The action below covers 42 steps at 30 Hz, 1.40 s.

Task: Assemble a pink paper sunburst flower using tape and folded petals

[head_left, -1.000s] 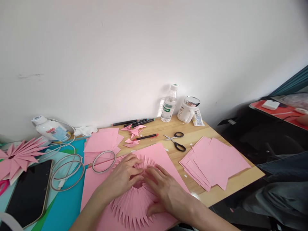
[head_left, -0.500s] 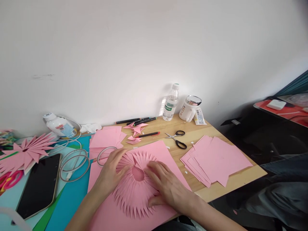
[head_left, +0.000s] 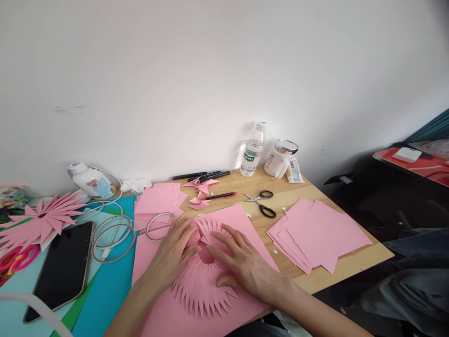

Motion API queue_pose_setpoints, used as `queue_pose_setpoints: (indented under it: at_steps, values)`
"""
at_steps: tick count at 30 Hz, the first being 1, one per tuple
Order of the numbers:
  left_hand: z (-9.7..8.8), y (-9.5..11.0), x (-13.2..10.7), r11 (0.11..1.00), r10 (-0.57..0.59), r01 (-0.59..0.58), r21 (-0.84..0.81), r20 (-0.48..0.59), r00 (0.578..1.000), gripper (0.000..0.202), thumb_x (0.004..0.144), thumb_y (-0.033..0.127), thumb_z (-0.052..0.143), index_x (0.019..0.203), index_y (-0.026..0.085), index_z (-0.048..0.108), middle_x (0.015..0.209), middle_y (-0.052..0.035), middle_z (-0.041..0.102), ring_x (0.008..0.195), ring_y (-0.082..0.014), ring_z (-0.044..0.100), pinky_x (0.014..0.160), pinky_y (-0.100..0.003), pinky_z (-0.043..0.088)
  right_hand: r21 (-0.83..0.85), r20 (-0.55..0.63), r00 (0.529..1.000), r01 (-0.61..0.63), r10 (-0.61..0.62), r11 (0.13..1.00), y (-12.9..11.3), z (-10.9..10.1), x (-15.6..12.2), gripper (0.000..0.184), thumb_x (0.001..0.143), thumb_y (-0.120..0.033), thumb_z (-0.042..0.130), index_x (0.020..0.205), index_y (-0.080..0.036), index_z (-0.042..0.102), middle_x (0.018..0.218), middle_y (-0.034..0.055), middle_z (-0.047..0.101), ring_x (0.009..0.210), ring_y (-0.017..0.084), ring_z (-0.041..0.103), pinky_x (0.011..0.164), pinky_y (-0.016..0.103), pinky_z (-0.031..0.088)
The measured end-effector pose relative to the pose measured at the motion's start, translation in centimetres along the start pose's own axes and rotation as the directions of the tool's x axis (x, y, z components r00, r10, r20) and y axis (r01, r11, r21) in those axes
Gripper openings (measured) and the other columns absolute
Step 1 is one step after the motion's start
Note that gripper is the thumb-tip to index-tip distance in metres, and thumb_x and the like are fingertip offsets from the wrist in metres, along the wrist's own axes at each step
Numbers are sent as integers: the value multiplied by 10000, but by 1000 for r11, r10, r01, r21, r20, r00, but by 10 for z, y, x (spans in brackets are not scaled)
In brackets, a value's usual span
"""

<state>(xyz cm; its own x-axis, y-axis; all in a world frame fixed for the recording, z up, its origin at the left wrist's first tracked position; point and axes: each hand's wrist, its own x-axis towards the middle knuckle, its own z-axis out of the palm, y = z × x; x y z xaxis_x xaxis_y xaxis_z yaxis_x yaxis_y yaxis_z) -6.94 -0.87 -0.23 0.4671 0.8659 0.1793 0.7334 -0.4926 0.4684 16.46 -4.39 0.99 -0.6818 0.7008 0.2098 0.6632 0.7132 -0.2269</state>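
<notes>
A ring of pleated pink paper (head_left: 201, 297) with pointed tips lies on a large pink sheet (head_left: 164, 313). At the ring's left side, my left hand (head_left: 175, 250) curves over the pleats, its thumb by the central hole and its fingers along the outer edge. My right hand (head_left: 249, 264) rests across the right side with fingers spread, fingertips near the hole and thumb lower down on the pleats. Part of the ring is hidden under both hands. Just beyond my left hand, a roll of tape (head_left: 159, 227) lies on the paper.
Black-handled scissors (head_left: 264, 203), pens (head_left: 210, 177) and small folded pink pieces (head_left: 199, 203) lie behind the ring. To the right is a stack of pink paper (head_left: 315, 234). A water bottle (head_left: 252, 152) and mug (head_left: 280, 161) stand by the wall; a phone (head_left: 59, 269) is left.
The fingers of my right hand have spread and lifted slightly from their closer pose. My left hand stays at the ring's left side. The whole view has shifted a little.
</notes>
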Motion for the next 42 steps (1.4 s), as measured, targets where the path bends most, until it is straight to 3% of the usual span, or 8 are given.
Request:
queue_pose_setpoints:
  at_steps: [6, 11, 16, 23, 30, 38, 42]
  values:
    - [-2, 1, 2, 1000, 7, -7, 2, -19, 1000, 342, 931, 356, 381, 1231, 213, 459, 1294, -86, 548, 1272, -230, 428, 1122, -521, 191, -45, 42, 998, 40, -38, 998, 0, 6, 1, 675, 862, -517, 486, 1418, -179, 308, 1473, 75, 334, 1402, 302, 119, 1072, 525, 320]
    - [-1, 2, 1, 1000, 16, -16, -4, -34, 999, 320, 928, 331, 394, 1223, 220, 451, 1271, -83, 561, 1262, -228, 438, 1113, -508, 223, -54, 65, 997, 39, -35, 998, 0, 8, 0, 665, 878, -513, 460, 1426, -177, 291, 1493, 51, 286, 1399, 309, 128, 1082, 527, 308]
    - [1, 2, 0, 1000, -17, 18, 25, -43, 999, 378, 900, 369, 443, 1246, 219, 447, 1369, -105, 484, 1314, -273, 376, 1106, -530, 229, -54, 38, 999, 27, -25, 998, -1, 10, -1, 679, 874, -489, 487, 1438, -187, 258, 1489, 60, 293, 1402, 295, 127, 1080, 526, 312]
    - [-5, 9, 0, 992, -56, 55, -110, -3, 998, 391, 898, 360, 453, 1267, 230, 439, 1341, -104, 507, 1255, -260, 448, 1000, -439, 413, -70, 21, 1000, 17, -16, 997, -3, 10, -1, 702, 857, -485, 516, 1436, -179, 263, 1478, 79, 314, 1394, 303, 162, 1071, 533, 324]
    - [-5, 7, -1, 985, -66, 70, -160, 30, 997, 367, 942, 323, 366, 1297, 256, 428, 1371, -68, 484, 1303, -232, 387, 1063, -455, 338, -81, 60, 998, 21, -16, 997, -3, 9, 0, 678, 869, -487, 498, 1430, -174, 281, 1495, 57, 279, 1385, 326, 175, 1079, 529, 315]
    - [-9, 9, -2, 953, -94, 116, -279, 88, 992, 365, 963, 313, 308, 1302, 252, 428, 1349, -60, 509, 1233, -184, 472, 1039, -383, 380, -71, 47, 999, 15, -12, 997, -3, 8, -1, 688, 857, -468, 530, 1432, -186, 275, 1487, 59, 301, 1388, 325, 166, 1071, 531, 326]
    - [-15, 11, -2, 947, -76, 107, -303, 112, 991, 369, 960, 333, 315, 1302, 253, 429, 1361, -60, 497, 1255, -193, 448, 1048, -388, 366, -76, 50, 999, 11, -8, 997, -5, 7, 0, 705, 840, -464, 560, 1428, -188, 285, 1481, 62, 314, 1385, 321, 181, 1076, 523, 320]
